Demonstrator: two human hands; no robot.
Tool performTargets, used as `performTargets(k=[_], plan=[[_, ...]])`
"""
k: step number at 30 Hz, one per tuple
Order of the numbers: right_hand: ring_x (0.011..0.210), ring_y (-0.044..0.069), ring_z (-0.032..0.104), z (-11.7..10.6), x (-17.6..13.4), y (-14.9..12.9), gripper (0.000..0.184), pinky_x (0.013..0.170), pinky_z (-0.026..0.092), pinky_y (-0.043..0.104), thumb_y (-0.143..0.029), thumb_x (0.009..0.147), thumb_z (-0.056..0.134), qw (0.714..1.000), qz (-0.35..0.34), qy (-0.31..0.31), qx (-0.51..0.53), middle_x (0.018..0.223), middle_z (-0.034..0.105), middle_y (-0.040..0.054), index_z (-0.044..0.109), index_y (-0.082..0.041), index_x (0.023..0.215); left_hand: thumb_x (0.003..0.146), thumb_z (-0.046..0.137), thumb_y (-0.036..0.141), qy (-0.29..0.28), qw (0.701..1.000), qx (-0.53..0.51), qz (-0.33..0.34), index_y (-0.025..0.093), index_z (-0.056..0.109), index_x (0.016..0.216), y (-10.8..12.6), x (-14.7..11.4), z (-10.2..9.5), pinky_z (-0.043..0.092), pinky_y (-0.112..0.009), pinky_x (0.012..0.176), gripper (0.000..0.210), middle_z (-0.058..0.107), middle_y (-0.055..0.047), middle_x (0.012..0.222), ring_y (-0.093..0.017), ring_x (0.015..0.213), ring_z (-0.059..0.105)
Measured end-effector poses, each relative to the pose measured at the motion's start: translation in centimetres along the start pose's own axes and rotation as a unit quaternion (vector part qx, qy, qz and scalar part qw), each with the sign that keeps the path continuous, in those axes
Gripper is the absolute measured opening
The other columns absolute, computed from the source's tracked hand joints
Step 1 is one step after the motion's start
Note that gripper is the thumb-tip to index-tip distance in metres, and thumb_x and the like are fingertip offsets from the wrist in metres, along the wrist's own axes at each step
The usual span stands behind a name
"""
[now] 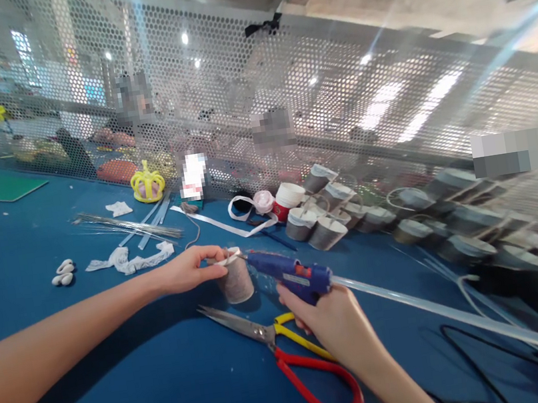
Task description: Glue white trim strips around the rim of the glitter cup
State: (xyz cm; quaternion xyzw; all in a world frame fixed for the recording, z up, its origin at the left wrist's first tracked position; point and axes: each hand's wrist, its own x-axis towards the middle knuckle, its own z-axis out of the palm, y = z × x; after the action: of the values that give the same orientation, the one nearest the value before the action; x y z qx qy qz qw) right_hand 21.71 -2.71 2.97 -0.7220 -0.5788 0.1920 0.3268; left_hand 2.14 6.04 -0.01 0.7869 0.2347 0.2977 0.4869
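My right hand [335,326] is wrapped round the handle of a blue glue gun [279,268], with a long clear glue stick [415,301] trailing from its back end. The gun's nozzle meets the rim of a small greyish cup [236,280], which stands on the blue table. My left hand [193,268] pinches the cup's rim from the left side. Open scissors [263,333] with one yellow and one red handle lie just below the cup, partly behind my right hand.
Thin wires [131,225], white scraps [129,259] and a yellow crown [147,182] lie at the back left. Several grey cups [327,232] stand at the back right, before a perforated metal screen [209,69]. A black cable [474,359] curls at the right.
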Motion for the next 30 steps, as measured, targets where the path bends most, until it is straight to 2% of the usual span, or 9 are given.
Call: performTargets(k=[4,6,10,18,23,30], plan=[[0.038,0.013,0.049,-0.1,-0.4,-0.4,0.018,0.039,0.040,0.023,-0.033,0.061,0.054,0.998,-0.057,0.015,0.013,0.043,0.054,0.0007,0.055,-0.017,0.053,0.076,0.044,0.025,0.010,1.000,0.024,0.004,0.015,0.039,0.062,0.0,0.0,0.1,0.036,-0.022,0.067,0.018,0.044,0.001,0.069,-0.010,0.068,0.041],[0.038,0.012,0.048,-0.1,-0.6,-0.6,0.016,0.038,0.039,0.022,-0.031,0.062,0.053,0.998,-0.063,0.006,0.024,0.041,0.053,-0.0005,0.056,-0.018,0.055,0.077,0.044,0.025,0.012,0.999,0.030,0.006,0.015,0.040,0.063,0.0,0.0,0.1,0.036,-0.022,0.067,0.018,0.044,0.001,0.070,-0.010,0.067,0.041],[0.030,0.011,0.041,0.0,-0.7,-0.5,0.019,0.031,0.034,0.022,-0.034,0.063,0.053,0.998,-0.027,-0.021,0.045,0.033,0.044,-0.0040,0.053,-0.018,0.053,0.077,0.044,0.025,0.011,0.999,0.038,0.005,0.015,0.039,0.063,-0.1,0.0,0.0,0.035,-0.021,0.065,0.018,0.044,0.002,0.068,-0.009,0.066,0.040],[0.027,0.008,0.039,0.3,-0.2,-0.1,0.026,0.033,0.036,0.020,-0.038,0.061,0.056,0.996,0.039,-0.048,0.067,0.030,0.044,-0.0043,0.053,-0.015,0.050,0.077,0.043,0.025,-0.004,0.999,0.036,0.018,0.015,0.039,0.063,0.0,-0.1,-0.1,0.035,-0.023,0.067,0.018,0.043,0.001,0.069,-0.010,0.068,0.040],[0.027,0.008,0.040,0.1,0.0,0.0,0.027,0.032,0.036,0.020,-0.039,0.059,0.058,0.993,0.054,-0.055,0.089,0.030,0.044,-0.0039,0.053,-0.015,0.048,0.076,0.044,0.025,-0.001,0.999,0.035,0.007,0.015,0.038,0.062,0.2,-0.1,-0.1,0.036,-0.023,0.068,0.018,0.043,0.001,0.068,-0.010,0.068,0.040],[0.029,0.007,0.038,-0.4,0.5,0.2,0.027,0.035,0.036,0.020,-0.039,0.064,0.054,0.995,0.062,-0.050,0.067,0.031,0.042,-0.0056,0.054,-0.015,0.052,0.077,0.044,0.025,-0.010,1.000,-0.003,0.009,0.015,0.036,0.062,-0.1,0.0,0.0,0.038,-0.024,0.071,0.020,0.045,0.000,0.073,-0.012,0.074,0.042]])
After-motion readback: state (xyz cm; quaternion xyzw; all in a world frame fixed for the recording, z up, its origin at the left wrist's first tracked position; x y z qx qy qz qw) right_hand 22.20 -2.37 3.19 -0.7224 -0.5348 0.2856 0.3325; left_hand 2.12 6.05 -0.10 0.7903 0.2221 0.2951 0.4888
